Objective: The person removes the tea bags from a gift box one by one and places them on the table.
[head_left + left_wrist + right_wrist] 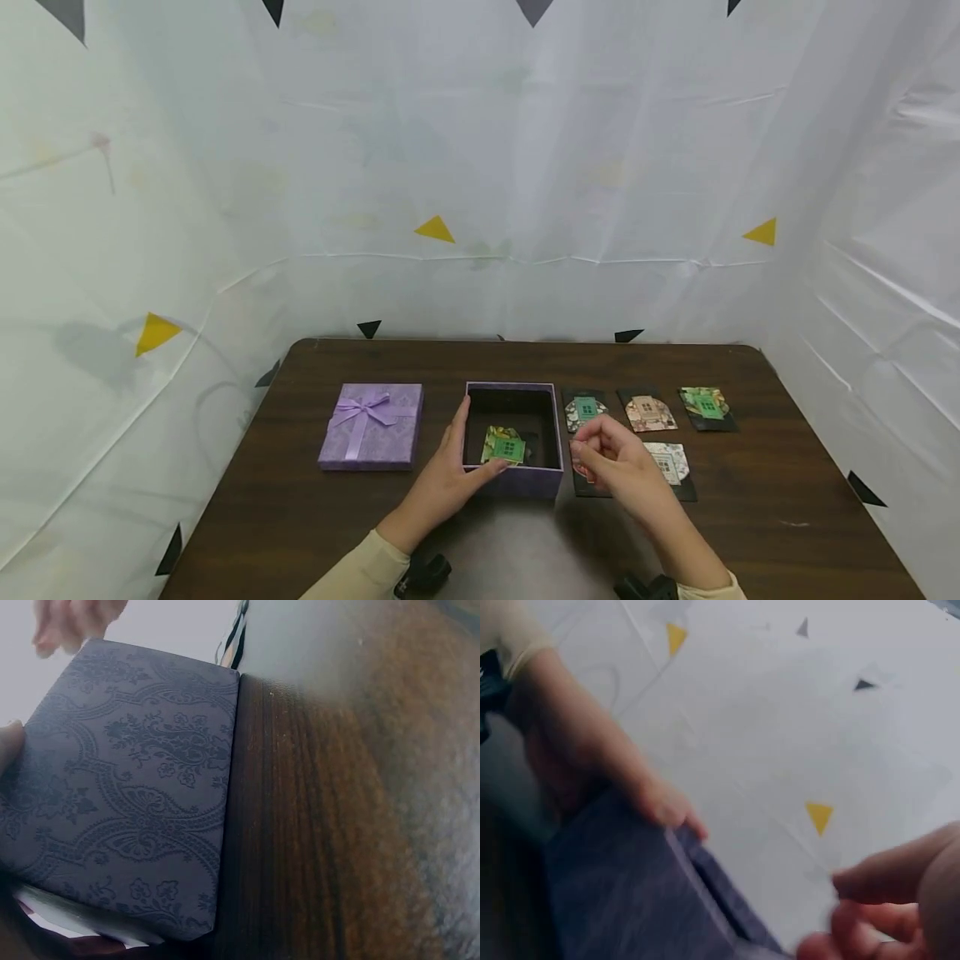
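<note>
An open purple box [522, 481] with a dark inside stands at mid-table. My left hand [450, 475] grips its near left corner, thumb over the front rim and fingers along the left wall. Inside lies a small green-and-yellow printed packet [504, 447]. My right hand [615, 460] is just right of the box, above a red-printed black packet [590, 486] that it partly hides. In the right wrist view the right hand's fingers [885, 877] are loosely bent, with nothing visible between them. The box's patterned purple side [142, 780] fills much of the left wrist view.
A purple lid [371, 427] with a ribbon bow lies left of the box. To the right are more black-backed packets: teal [586, 408], tan [648, 410], green [707, 407] and white [671, 462]. White sheeting [525, 167] hangs behind the brown table [780, 517].
</note>
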Motion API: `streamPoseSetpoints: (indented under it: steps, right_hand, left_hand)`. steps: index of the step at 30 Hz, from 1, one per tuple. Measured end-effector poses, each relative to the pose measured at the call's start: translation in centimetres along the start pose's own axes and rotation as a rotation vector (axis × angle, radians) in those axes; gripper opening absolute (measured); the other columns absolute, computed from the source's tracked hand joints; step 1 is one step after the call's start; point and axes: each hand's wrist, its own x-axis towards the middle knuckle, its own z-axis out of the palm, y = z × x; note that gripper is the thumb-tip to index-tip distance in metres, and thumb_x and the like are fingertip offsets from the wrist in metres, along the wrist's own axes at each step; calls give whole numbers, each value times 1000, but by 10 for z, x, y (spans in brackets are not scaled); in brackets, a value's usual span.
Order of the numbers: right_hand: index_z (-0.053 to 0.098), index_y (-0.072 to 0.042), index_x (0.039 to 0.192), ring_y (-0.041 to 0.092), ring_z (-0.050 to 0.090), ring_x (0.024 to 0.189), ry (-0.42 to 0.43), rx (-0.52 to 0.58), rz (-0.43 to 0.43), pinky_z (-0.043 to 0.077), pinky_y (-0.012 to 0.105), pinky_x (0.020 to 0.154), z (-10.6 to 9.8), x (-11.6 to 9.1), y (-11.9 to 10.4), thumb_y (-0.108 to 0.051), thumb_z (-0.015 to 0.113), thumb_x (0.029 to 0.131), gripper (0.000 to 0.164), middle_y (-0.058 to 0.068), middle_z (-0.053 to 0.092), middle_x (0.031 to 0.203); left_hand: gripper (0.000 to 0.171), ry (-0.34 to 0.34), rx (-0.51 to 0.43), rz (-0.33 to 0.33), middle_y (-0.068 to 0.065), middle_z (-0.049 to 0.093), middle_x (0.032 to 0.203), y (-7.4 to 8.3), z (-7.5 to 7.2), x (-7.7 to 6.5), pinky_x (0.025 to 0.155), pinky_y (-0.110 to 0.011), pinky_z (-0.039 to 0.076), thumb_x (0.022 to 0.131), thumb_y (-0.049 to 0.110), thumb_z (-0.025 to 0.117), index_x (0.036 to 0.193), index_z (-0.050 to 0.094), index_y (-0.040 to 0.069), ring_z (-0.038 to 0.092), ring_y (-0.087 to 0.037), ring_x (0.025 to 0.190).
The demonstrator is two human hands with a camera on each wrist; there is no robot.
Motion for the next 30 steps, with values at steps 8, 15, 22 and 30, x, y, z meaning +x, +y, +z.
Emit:
streamPoseSetpoints:
  steps: [8,15,22,30]
  right_hand:
    - [65,0,118,27,70,89,-272,-77,-12,65,41,84,19,49,-14,-19,68,110,21,16,68,97]
    - [72,2,110,33,75,96,-542,-172,71,64,51,93,26,86,-29,-12,69,107,15,21,74,104]
    - [74,9,110,28,76,99,-632,-195,197,63,53,100,33,116,-36,-7,69,104,18,20,76,109]
    - [73,9,128,39,72,122,-612,-308,311,58,56,108,44,130,-32,-14,70,104,33,23,74,127]
  left_hand:
    - [114,-4,-11,2,-13,27,180,0,1,2,115,-72,45,92,70,77,174,1,48,53,-48,147]
    - [111,-15,-15,3,-15,27,179,-1,0,2,113,-72,47,95,65,77,174,1,49,55,-48,146]
    - [110,-15,-15,-1,-16,28,178,0,-2,0,112,-72,48,97,58,78,174,0,48,54,-49,146]
    - [108,-18,-14,15,-15,27,179,-3,-1,0,111,-72,49,98,57,77,175,2,46,53,-48,147]
